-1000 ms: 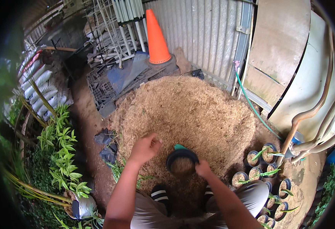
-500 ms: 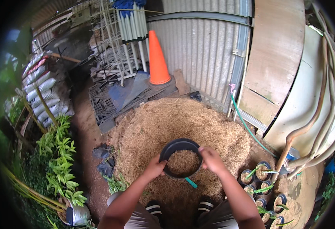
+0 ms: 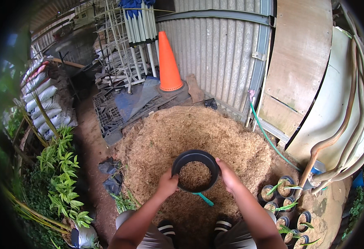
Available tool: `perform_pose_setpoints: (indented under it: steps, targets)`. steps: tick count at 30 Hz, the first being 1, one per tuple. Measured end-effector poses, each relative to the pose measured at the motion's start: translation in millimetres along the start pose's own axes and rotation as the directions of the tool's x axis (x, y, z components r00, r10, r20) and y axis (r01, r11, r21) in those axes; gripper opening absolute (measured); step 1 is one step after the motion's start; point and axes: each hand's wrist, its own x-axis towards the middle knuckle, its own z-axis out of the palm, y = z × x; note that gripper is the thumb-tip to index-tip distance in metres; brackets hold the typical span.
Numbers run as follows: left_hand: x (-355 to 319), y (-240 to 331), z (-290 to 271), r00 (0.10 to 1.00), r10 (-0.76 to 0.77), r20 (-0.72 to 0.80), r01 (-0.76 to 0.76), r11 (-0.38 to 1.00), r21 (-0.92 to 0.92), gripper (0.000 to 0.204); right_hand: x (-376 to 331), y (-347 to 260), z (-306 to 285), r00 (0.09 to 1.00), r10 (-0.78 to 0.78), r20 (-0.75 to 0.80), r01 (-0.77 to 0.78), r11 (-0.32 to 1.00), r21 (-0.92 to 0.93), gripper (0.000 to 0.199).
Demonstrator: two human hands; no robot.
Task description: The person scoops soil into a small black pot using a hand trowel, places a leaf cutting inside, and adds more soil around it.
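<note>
Both hands had lifted the pot (image 3: 195,171) off the pile since a second ago; it was held level between the knees, partly filled with brown mulch. Left hand (image 3: 167,183) gripped the rim's left side, fingers wrapped on it. Right hand (image 3: 227,176) gripped the right side the same way. Teal trowel handle (image 3: 203,198) stuck out from under the pot, lying on the pile (image 3: 165,137). Right of the knees: cluster of small pots (image 3: 285,203) with green shoots. Green hose (image 3: 269,139) ran along the pile's right edge. Further back: black pallets (image 3: 111,116), orange cone (image 3: 169,64) against the corrugated wall (image 3: 219,54). Far left: stacked sacks (image 3: 45,99), leafy plants (image 3: 63,174).
</note>
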Motion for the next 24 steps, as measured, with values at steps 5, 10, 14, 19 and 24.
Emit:
perform_pose_setpoints:
  steps: [5,10,14,19,24]
  targets:
    - [-1.3,-5.0,2.0,1.0,-0.012,0.019,0.013,0.999,-0.038,0.035,-2.9,-4.5,-1.8,0.99,-0.056,-0.129,0.019,0.964,-0.267,0.061]
    - [-0.7,-28.7,-7.6,0.975,0.017,0.222,-0.101,0.922,0.373,0.036,-0.6,-2.0,-12.8,0.952,0.294,0.085,-0.135,0.653,-0.745,0.044]
    - [-13.4,-56.7,21.0,0.837,-0.405,0.368,0.186,0.843,0.505,0.039,13.1,69.1,-11.8,0.782,0.623,-0.001,-0.237,0.296,-0.925,0.032]
    - [-11.4,-212.1,40.8,0.592,-0.648,0.479,0.267,0.718,0.643,0.042,-2.3,164.1,-6.7,0.575,0.818,0.008,-0.267,0.196,-0.944,0.035]
    - [-30.0,-308.5,33.4,0.652,-0.451,0.609,-0.155,0.707,0.69,0.046,-14.6,253.8,-15.9,0.588,0.788,0.181,-0.233,0.38,-0.895,0.031]
